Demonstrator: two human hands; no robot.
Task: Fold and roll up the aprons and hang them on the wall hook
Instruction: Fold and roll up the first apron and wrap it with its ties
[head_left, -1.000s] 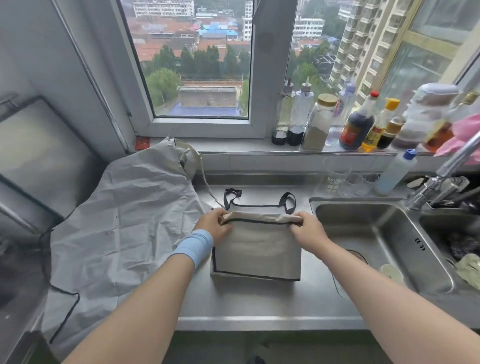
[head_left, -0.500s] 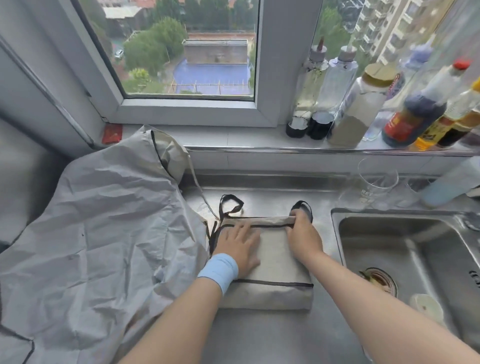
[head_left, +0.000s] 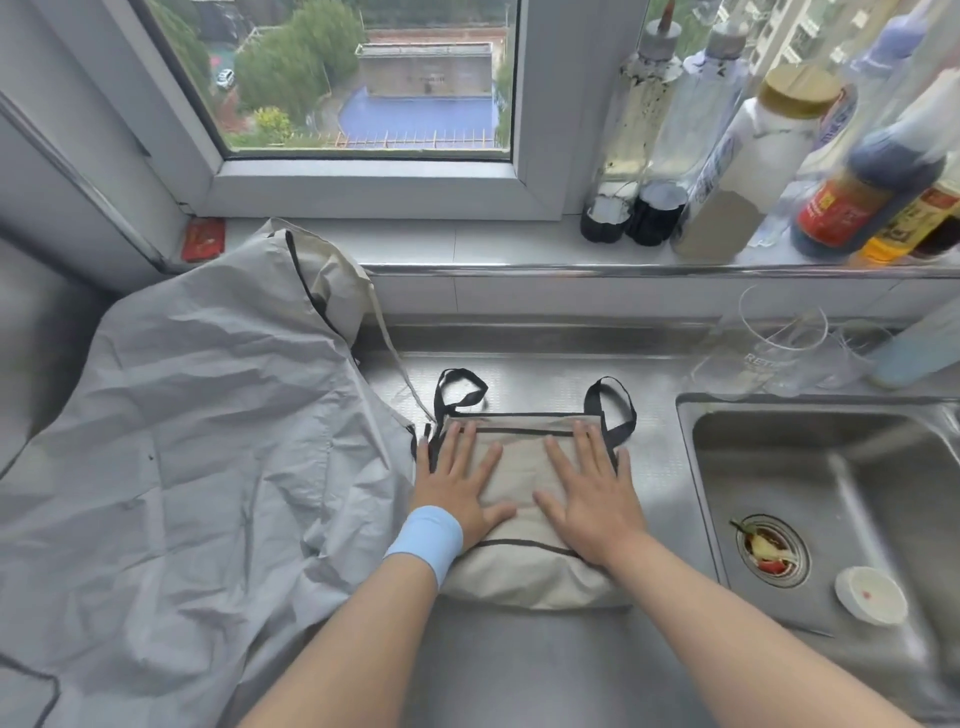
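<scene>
Pressed the folded apron (head_left: 519, 470) flat on the tabletop (head_left: 519, 670) with left hand (head_left: 454, 488) and right hand (head_left: 592, 493) side by side, palms down, fingers straight and spread, gripping nothing. Lay directly under both hands, neither nearer, with black straps (head_left: 613, 410) looping out past the fingertips at the far edge. Probably to be rolled along that near-to-far line, toward the straps. Had the second, grey apron (head_left: 182, 467) spread just beside on the left.

Text legible to me | glass cup (head_left: 779, 345), back edge of the counter (head_left: 524, 670) beside my sink (head_left: 687, 431): partial print "RET…" | dark sauce bottle (head_left: 878, 182), windowsill (head_left: 467, 241) right end: red label, characters unreadable.
</scene>
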